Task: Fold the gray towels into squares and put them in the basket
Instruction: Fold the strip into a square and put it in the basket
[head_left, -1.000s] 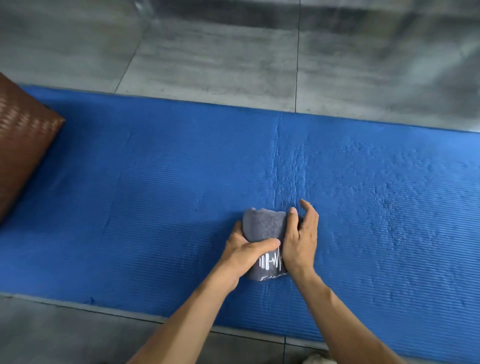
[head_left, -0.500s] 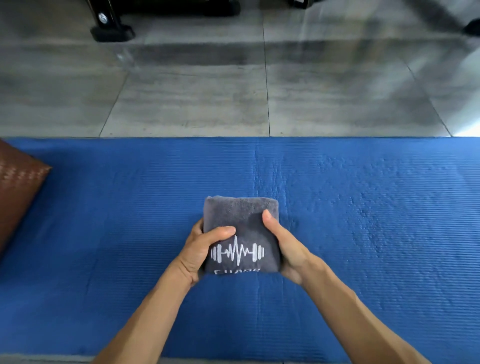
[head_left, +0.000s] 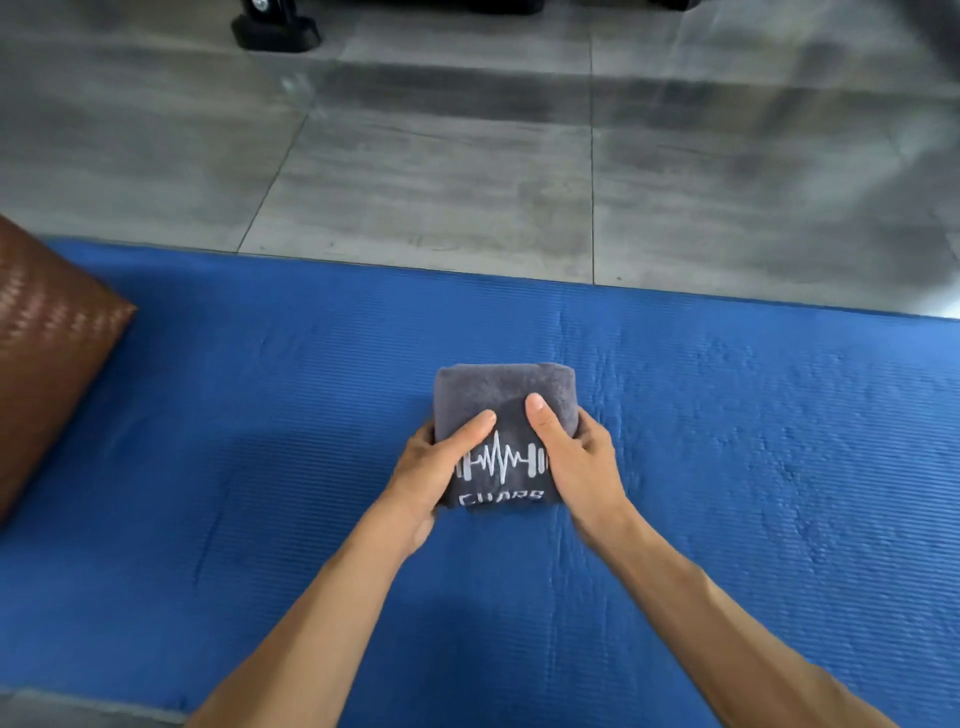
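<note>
Both hands, left hand (head_left: 431, 467) and right hand (head_left: 576, 462), clasp the folded gray towel (head_left: 504, 389) from either side, thumbs on top, keeping the square from unfolding for the carry; woven basket (head_left: 47, 353) sits far left of them

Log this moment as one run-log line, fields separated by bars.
stage: towel folded | gray towel: square, logo up, over blue mat | left hand: grips left edge | right hand: grips right edge | basket: far left
</note>
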